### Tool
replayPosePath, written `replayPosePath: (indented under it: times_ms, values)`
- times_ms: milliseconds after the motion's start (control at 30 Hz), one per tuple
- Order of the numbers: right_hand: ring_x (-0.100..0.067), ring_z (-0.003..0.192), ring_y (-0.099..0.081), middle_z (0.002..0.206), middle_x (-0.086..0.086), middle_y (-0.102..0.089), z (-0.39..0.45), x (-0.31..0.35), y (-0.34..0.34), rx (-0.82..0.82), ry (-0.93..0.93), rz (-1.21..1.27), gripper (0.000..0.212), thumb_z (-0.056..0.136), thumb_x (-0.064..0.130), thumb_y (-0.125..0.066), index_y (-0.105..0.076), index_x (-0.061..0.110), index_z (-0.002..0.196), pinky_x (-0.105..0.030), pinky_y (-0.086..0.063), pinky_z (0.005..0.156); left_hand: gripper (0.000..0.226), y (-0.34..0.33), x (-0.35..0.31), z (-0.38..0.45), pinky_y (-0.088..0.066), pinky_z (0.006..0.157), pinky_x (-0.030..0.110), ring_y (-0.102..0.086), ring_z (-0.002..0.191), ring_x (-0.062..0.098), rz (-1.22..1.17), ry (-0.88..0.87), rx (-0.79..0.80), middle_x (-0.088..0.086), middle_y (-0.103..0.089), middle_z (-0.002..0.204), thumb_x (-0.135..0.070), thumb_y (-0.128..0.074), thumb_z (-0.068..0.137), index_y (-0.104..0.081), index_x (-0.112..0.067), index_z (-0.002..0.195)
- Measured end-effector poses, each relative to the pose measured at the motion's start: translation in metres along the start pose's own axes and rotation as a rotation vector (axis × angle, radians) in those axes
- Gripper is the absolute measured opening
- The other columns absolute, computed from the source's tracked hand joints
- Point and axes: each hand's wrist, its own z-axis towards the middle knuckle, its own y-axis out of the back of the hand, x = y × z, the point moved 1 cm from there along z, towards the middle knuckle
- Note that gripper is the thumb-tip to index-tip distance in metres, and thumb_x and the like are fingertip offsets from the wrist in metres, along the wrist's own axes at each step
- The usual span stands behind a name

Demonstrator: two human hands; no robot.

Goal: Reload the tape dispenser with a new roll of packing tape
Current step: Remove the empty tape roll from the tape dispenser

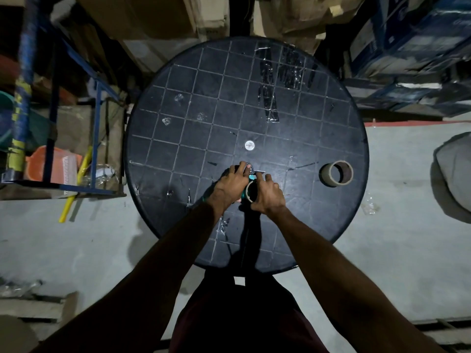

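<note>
I take the round black table [178,118] as my landmark. Near its front edge, just ahead of centre, my two hands sit close together over the tape dispenser [249,174], a teal-bodied thing mostly hidden under them. My left hand [233,186] grips the dispenser's far end, fingers curled over it; my right hand [267,197] is wrapped round the roll [251,192] seated on it, thumb side towards me. A second roll [336,173] stands on its side near the table's right rim, well apart from my hands (whether it is the spent core or a spare, I cannot tell). A small white disc [249,145] lies just beyond the dispenser.

I judge the step is seating the roll on the hub. To do it well I would hold the frame steady with the left, press the roll square and fully home, and check the tape feeds sticky side down towards the blade.
</note>
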Motion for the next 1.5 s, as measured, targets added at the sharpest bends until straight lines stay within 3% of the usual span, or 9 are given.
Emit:
replayPosePath:
  times_ms: [333,533,700,833,967,1100,1200,1333,1500]
  values:
    - [-0.039,0.106,-0.064,0.118,-0.009,-0.053,-0.005,-0.009,-0.006,-0.066,-0.083,0.109,0.118,0.042,0.063,-0.092,-0.034,0.026,0.137,-0.051,-0.06,0.083,0.114,-0.002,-0.001,0.001,-0.048,0.107,0.052,-0.043,0.131,0.041,0.032,0.004,-0.004,0.018,-0.026,0.148,-0.022,-0.087,0.073,-0.013,0.001,0.157]
    - [-0.038,0.121,-0.047,0.147,-0.006,-0.036,0.003,-0.014,-0.008,0.006,0.131,-0.081,0.115,0.054,0.062,-0.089,-0.034,0.022,0.147,-0.058,-0.055,0.089,0.122,-0.005,0.002,0.004,-0.047,0.107,0.052,-0.043,0.13,0.042,0.013,0.006,-0.006,0.017,-0.025,0.148,-0.019,-0.091,0.067,-0.011,0.0,0.157]
    - [-0.044,0.117,-0.052,0.142,-0.011,-0.044,0.013,-0.013,-0.01,0.029,0.072,-0.008,0.122,0.048,0.059,-0.093,-0.034,0.027,0.15,-0.055,-0.055,0.093,0.119,-0.007,0.002,0.002,-0.045,0.109,0.052,-0.041,0.132,0.042,-0.023,-0.002,-0.032,0.017,-0.024,0.149,-0.014,-0.089,0.069,-0.011,-0.001,0.158]
    - [-0.037,0.103,-0.062,0.117,-0.01,-0.058,0.014,-0.019,-0.006,-0.042,-0.015,0.155,0.115,0.038,0.069,-0.087,-0.049,0.023,0.137,-0.045,-0.057,0.091,0.121,-0.011,0.002,0.003,-0.048,0.107,0.048,-0.046,0.127,0.039,0.004,-0.009,-0.086,0.017,-0.028,0.146,-0.01,-0.091,0.065,-0.013,-0.001,0.157]
    - [-0.024,0.083,-0.067,0.087,0.001,-0.066,0.002,-0.045,0.008,-0.086,-0.139,0.352,0.071,0.041,0.05,-0.085,-0.059,0.018,0.098,-0.025,-0.051,0.066,0.12,-0.016,0.004,0.004,-0.049,0.107,0.044,-0.049,0.124,0.035,0.054,-0.019,-0.119,0.017,-0.031,0.143,-0.011,-0.091,0.065,-0.015,-0.003,0.157]
    - [-0.018,0.081,-0.065,0.093,0.0,-0.068,-0.017,-0.07,0.02,-0.102,-0.186,0.551,0.075,0.044,0.041,-0.089,-0.061,0.015,0.107,-0.005,-0.041,0.05,0.123,-0.017,0.003,0.004,-0.046,0.11,0.043,-0.047,0.127,0.034,0.053,0.001,-0.125,0.016,-0.031,0.147,-0.013,-0.093,0.062,-0.015,-0.005,0.157]
    - [-0.023,0.08,-0.068,0.104,-0.009,-0.066,-0.035,-0.071,0.02,-0.135,-0.244,0.78,0.081,0.05,0.029,-0.098,-0.05,0.017,0.115,-0.023,-0.057,0.049,0.126,-0.019,0.001,0.003,-0.044,0.111,0.045,-0.045,0.13,0.036,0.078,0.027,-0.126,0.016,-0.027,0.152,-0.016,-0.093,0.062,-0.011,-0.004,0.158]
    - [-0.031,0.091,-0.073,0.105,-0.009,-0.068,-0.058,-0.065,0.021,-0.16,-0.26,0.959,0.089,0.042,0.044,-0.103,-0.051,0.024,0.111,-0.048,-0.065,0.065,0.117,-0.021,-0.003,-0.008,-0.033,0.117,0.055,-0.027,0.144,0.044,0.013,0.099,-0.133,0.011,-0.015,0.163,-0.014,-0.087,0.069,-0.013,-0.012,0.159]
    - [-0.03,0.094,-0.072,0.1,0.0,-0.069,-0.075,-0.065,0.027,-0.199,-0.124,0.982,0.077,0.043,0.026,-0.096,-0.056,0.027,0.11,-0.055,-0.063,0.074,0.055,-0.006,-0.03,-0.036,-0.044,0.111,0.043,-0.051,0.133,0.031,-0.654,0.157,-0.452,0.013,-0.047,0.149,-0.013,-0.072,0.087,-0.054,-0.009,0.14]
